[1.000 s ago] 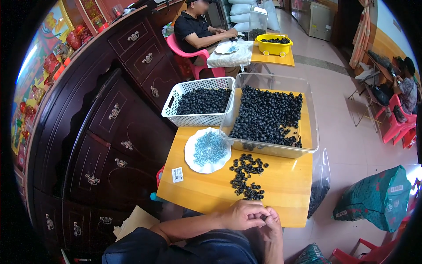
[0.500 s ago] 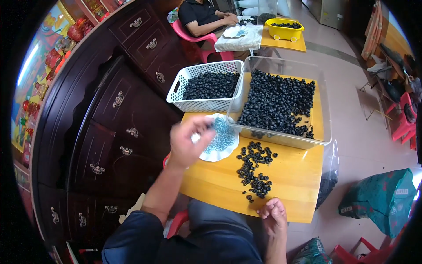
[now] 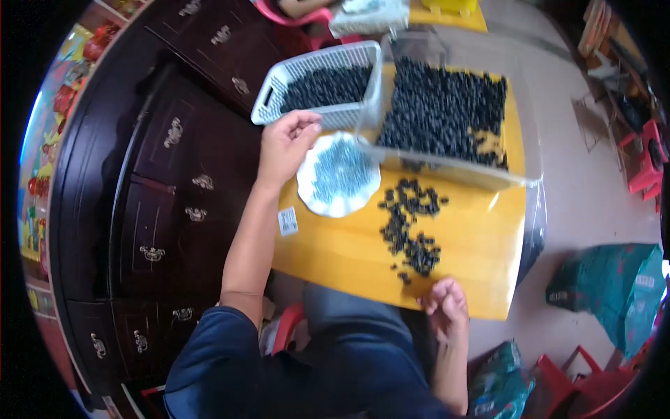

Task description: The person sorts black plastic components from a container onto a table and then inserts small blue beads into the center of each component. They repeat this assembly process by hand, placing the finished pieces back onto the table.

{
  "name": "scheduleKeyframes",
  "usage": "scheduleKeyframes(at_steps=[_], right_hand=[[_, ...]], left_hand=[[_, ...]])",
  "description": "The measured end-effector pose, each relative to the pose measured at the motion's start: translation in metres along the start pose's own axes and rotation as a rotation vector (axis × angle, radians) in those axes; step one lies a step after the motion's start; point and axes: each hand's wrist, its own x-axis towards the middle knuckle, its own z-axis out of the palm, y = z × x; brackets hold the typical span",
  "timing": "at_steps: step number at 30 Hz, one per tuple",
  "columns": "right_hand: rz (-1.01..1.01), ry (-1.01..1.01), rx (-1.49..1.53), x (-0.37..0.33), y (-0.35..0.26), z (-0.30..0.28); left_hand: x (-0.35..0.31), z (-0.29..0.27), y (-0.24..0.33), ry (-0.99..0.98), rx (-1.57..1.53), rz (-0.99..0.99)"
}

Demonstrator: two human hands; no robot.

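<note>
Fingers [image 3: 300,119] of the left hand [image 3: 282,145] are bent toward the thumb in front of the white basket [image 3: 342,116], just left of the scalloped plate [image 3: 335,210]; I cannot tell whether they pinch anything. The right hand [image 3: 447,307] has its fingers curled inward at the table's [image 3: 335,244] near edge, any grip likewise unclear. Small black pieces [image 3: 423,258] lie loose on the table, between plate and right hand. They look light, firm and hardly fragile — probably apt to roll, so best pinched across the outer rim. Blur hides which way each points; being squat, they show no clear long axis — only their straggling band runs far to near.
</note>
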Motion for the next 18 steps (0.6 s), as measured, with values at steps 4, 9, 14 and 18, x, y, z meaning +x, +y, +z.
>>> scheduleKeyframes(at_steps=[4, 9, 14, 18], right_hand=[[-0.003, -0.054, -0.022, 0.008, -0.003, 0.001], [-0.117, -0.217, 0.256, 0.012, -0.007, -0.009], [-0.172, -0.237, 0.705, 0.011, -0.01, -0.014], [-0.157, -0.232, 0.71, 0.009, -0.008, -0.015]], left_hand=[[-0.081, 0.016, 0.008, -0.15, -0.046, -0.169], [-0.157, 0.058, 0.025, -0.503, 0.125, 0.053], [-0.195, 0.089, 0.037, -0.493, 0.158, 0.155], [-0.203, 0.108, 0.03, -0.45, 0.254, 0.289]])
